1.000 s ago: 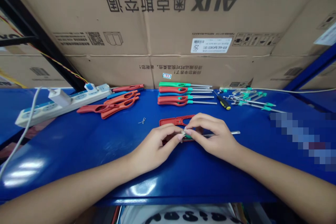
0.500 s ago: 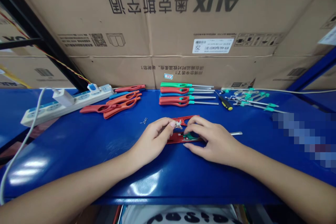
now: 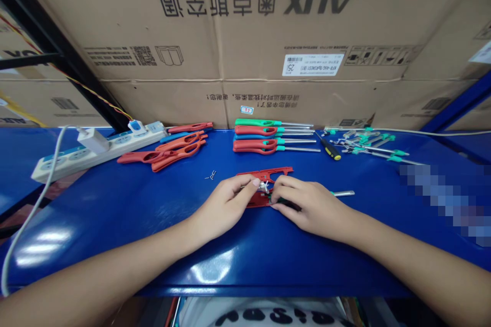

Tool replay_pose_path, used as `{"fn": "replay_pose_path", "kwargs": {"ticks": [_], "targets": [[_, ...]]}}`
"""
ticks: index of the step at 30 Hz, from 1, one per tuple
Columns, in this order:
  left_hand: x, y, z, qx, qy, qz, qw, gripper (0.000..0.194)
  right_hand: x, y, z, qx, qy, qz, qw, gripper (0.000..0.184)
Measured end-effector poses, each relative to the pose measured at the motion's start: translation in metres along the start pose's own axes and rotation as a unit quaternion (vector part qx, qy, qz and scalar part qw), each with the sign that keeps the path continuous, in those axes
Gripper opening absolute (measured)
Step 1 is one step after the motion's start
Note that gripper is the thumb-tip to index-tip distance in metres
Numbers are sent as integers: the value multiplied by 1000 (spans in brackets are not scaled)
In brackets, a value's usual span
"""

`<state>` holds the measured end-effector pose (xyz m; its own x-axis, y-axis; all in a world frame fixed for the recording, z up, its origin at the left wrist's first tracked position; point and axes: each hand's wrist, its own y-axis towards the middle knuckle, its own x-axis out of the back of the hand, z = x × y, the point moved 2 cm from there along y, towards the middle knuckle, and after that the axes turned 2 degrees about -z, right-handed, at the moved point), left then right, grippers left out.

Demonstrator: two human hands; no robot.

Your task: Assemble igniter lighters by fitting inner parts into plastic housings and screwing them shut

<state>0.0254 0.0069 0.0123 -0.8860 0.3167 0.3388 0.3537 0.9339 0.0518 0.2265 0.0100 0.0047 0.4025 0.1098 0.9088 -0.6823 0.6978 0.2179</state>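
Observation:
My left hand (image 3: pixel 227 205) pinches a small whitish and metal lighter part (image 3: pixel 263 187) between thumb and fingertips. Just below that part lies an open red lighter half-shell (image 3: pixel 258 200), with a metal tube (image 3: pixel 344 193) sticking out to its right. The fingertips of my right hand (image 3: pixel 303 202) are closed on this half-shell, near its green inner piece, which they mostly cover. Behind both hands, a second red half-shell (image 3: pixel 264 172) lies on the blue table, partly hidden by my left hand.
Several assembled lighters (image 3: pixel 255 145) are stacked at the back, with a screwdriver (image 3: pixel 330 150) and green-tipped metal tubes (image 3: pixel 368 145) to their right. On the left are loose coloured shells (image 3: pixel 178 152), small screws (image 3: pixel 211 175) and a white power strip (image 3: pixel 115 145). A cardboard box (image 3: pixel 245 30) stands behind.
My right thumb and fingers have closed together on the lower red half-shell, covering its green piece. My left hand has shifted slightly right, still pinching the small part.

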Motion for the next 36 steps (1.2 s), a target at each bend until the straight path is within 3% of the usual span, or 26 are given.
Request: {"fn": "replay_pose_path", "kwargs": {"ticks": [4, 11, 15, 24, 32, 36], "targets": [[-1, -1, -1, 4, 11, -3, 1000, 34, 2, 1, -1, -17, 38, -8, 999, 5], [-3, 0, 3, -4, -4, 26, 1000, 32, 1, 2, -2, 5, -14, 22, 1000, 13], [-3, 1, 5, -5, -19, 35, 999, 30, 1, 3, -4, -6, 19, 8, 1000, 12], [-3, 1, 11, -5, -29, 4, 1000, 25, 2, 1, -1, -9, -6, 29, 1000, 13], [-5, 1, 12, -7, -31, 8, 999, 23, 2, 3, -3, -8, 22, 10, 1000, 6], [-4, 1, 12, -8, -37, 11, 999, 22, 1, 3, -3, -6, 19, 7, 1000, 13]]}}
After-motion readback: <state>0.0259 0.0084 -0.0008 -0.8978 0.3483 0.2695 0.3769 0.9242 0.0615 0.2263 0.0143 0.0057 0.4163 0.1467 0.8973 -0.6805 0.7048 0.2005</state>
